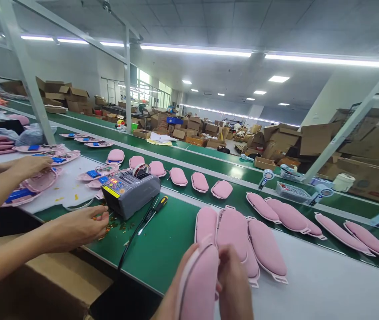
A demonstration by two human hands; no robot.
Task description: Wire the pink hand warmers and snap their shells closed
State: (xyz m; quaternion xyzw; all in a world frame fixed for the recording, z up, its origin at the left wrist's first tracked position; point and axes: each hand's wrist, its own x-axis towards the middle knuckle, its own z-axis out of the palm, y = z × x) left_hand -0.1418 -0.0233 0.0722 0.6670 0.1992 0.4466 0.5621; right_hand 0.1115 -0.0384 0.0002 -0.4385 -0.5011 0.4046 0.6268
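Pad, gripped at its edges by left hand and right hand, right of the grey dispenser: likely light, soft-faced, stiff-rimmed, best held by those edges. Beyond, right of the dispenser, lie similar pads.

- Yellow-and-black screwdriver, seven o'clock from the view's centre
- Open cardboard box, ten o'clock
- Papers, ten o'clock
- Blue bin, eleven o'clock
- Ceiling light, twelve o'clock
- White jar, three o'clock
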